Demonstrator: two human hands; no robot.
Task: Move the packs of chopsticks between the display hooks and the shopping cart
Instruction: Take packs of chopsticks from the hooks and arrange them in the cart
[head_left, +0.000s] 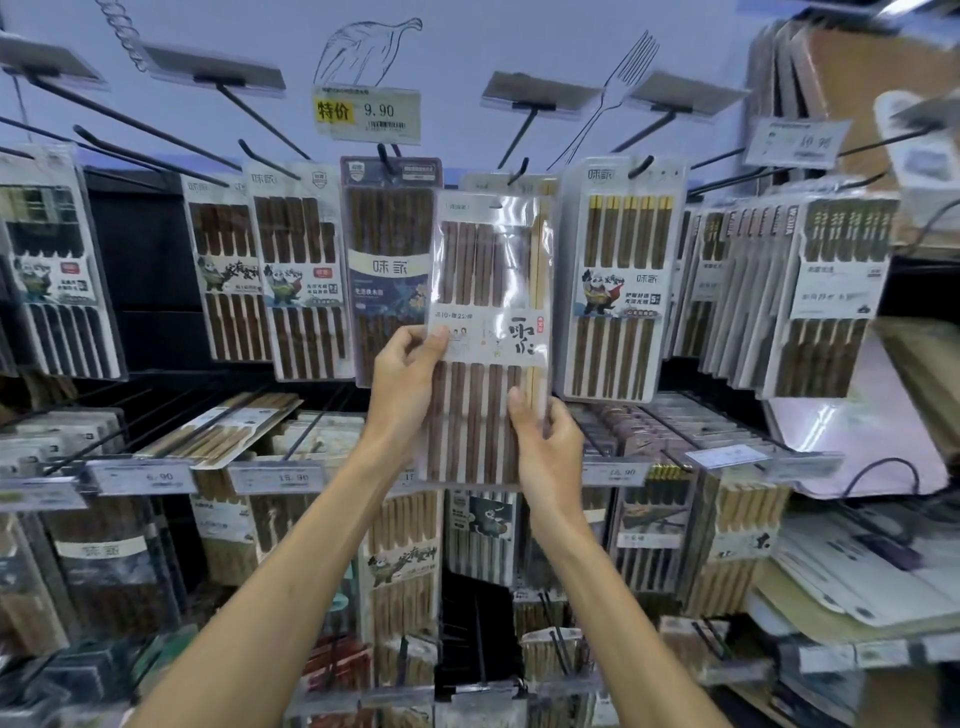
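The pack of chopsticks (483, 291) is upright in front of the display hooks (521, 170), with its top just under 1 hook. I cannot tell whether it hangs there. The shopping cart is not in view, so the progress is hard to judge. Both grips are closed on the pack: the left hand (402, 379) pinches its left edge and the right hand (550, 441) its lower right edge.

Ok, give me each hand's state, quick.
Left hand: grips the clear chopstick pack at its left edge.
Right hand: grips the same pack's lower right edge.
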